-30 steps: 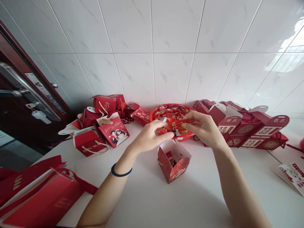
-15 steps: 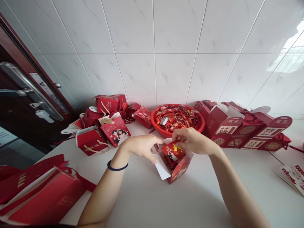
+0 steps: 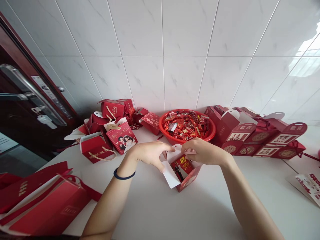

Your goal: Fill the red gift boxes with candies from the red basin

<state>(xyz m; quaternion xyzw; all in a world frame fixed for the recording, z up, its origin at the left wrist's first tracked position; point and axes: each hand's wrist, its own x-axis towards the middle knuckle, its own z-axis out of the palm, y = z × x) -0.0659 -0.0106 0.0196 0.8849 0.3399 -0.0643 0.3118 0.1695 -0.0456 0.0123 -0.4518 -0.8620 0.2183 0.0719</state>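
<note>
In front of me on the white table stands a small red gift box [image 3: 190, 180], its lid flaps open and white inside. My left hand [image 3: 151, 155] grips the box at its left back corner, thumb by the white side flap and fingers toward the back flap. Inside the box lies a red packet [image 3: 182, 166] with gold lettering and a printed figure. Over the right side of the opening, my right hand [image 3: 200, 151] has curled fingers on the packet's upper edge; its fingertips are partly hidden.
A red basin [image 3: 212, 130] of wrapped sweets stands behind the box, near the tiled wall. Stacked red boxes [image 3: 260, 136] are on the right, more boxes [image 3: 96, 148] on the left. Red bags [image 3: 50, 206] lie at front left, a printed card [image 3: 308, 186] at far right.
The red packet has gone down into the box and lies flatter, with my right hand following slightly. My left hand has stayed at the box's left side.
</note>
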